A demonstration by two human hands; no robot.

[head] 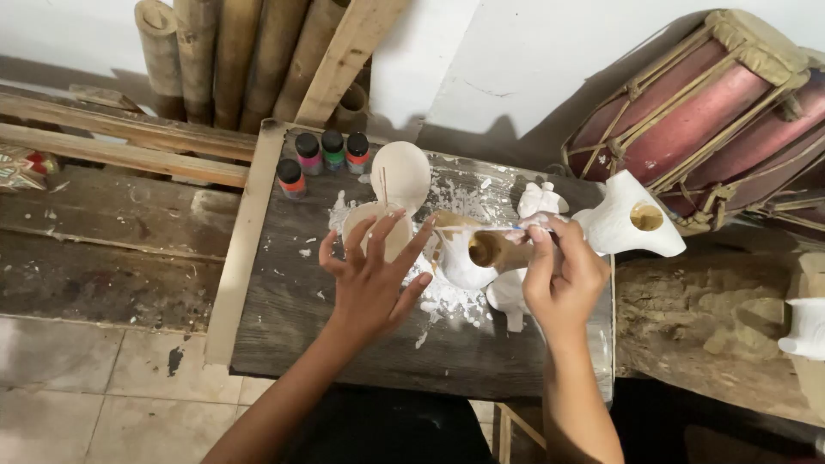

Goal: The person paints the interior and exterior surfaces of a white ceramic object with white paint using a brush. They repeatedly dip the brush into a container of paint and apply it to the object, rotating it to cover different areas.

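there, brush (481, 228) crosswise, tip leftward

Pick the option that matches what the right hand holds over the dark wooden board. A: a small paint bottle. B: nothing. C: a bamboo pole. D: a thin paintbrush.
D: the right hand pinches a thin paintbrush whose tip reaches toward the white-coated figurine, while the paint bottles stand untouched at the far edge of the board.

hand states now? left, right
Left hand: open, fingers spread above a white dish, holding nothing.
Right hand: closed, holding a thin brush over a white carved figure.
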